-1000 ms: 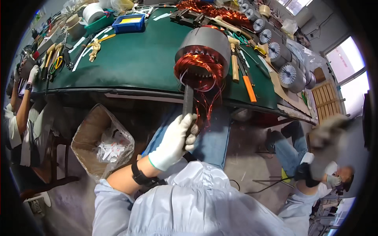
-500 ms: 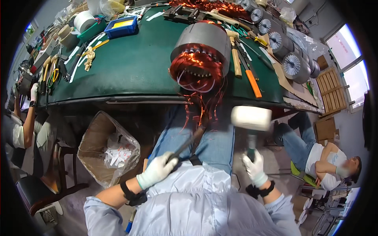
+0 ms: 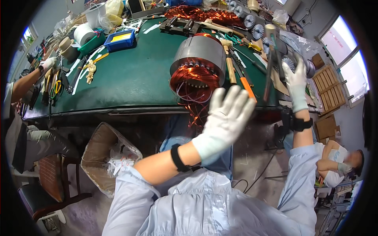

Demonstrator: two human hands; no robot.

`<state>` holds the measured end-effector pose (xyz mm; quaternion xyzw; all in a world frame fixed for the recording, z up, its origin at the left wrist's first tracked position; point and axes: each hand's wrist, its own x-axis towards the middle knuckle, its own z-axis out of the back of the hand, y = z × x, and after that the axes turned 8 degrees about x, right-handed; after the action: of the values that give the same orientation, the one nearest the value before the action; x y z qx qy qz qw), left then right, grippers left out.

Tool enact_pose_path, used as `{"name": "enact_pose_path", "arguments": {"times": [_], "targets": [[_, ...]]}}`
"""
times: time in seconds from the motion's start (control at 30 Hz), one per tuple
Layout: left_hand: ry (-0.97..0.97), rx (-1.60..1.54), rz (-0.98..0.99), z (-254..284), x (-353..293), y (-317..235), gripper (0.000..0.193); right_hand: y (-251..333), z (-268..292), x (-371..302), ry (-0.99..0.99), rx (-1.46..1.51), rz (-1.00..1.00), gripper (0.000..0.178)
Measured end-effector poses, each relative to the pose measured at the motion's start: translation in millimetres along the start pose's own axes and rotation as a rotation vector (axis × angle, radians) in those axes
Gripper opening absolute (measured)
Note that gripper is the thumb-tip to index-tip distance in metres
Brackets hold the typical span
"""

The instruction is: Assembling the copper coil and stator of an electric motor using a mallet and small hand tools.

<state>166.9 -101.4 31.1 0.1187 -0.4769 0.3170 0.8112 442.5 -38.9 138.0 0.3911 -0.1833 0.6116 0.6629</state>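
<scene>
A bright window breaks the grey wall as a chair (dark-seated) stands on grey floor.

Before you, the green tabletop carries a copper-wound grey cylinder near its front edge. Just right of it lie a wooden-handled mallet and an orange-handled tool; to your left, a blue tray; at the back, copper coils. Your floor bears a lined bin.

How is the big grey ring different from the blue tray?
The grey ring is round; the blue tray is boxy. The ring looks bigger, the tray smaller. The ring carries copper-coloured wire; the tray holds something yellow. Both sit on the green table.
</scene>
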Motion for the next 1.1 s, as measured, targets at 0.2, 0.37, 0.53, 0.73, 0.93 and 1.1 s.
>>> {"name": "enact_pose_path", "arguments": {"times": [0.2, 0.37, 0.53, 0.73, 0.93, 1.1], "targets": [[0.095, 0.369, 0.512, 38, -79, 65, 0.08, 71, -26, -151, 0.676, 1.144, -0.431, 0.072], [0.659, -0.056, 0.745, 83, -102, 45, 0.019, 125, -67, -198, 1.115, 1.422, -0.842, 0.082], [0.64, -1.159, 1.264, 97, -125, 26, 0.03, 185, -103, -175, 1.128, 2.01, -1.464, 0.038], [1.017, -0.942, 0.825, 137, -154, 61, 0.054, 205, -79, -219, 0.766, 1.994, -1.247, 0.028], [0.739, -1.606, 1.231, 97, -84, 107, 0.084, 230, -57, -257, 0.908, 1.595, -1.033, 0.029], [0.776, -1.668, 1.33, 44, -53, 87, 0.054, 186, -49, -278, 0.548, 0.681, 0.046, 0.039]]}}
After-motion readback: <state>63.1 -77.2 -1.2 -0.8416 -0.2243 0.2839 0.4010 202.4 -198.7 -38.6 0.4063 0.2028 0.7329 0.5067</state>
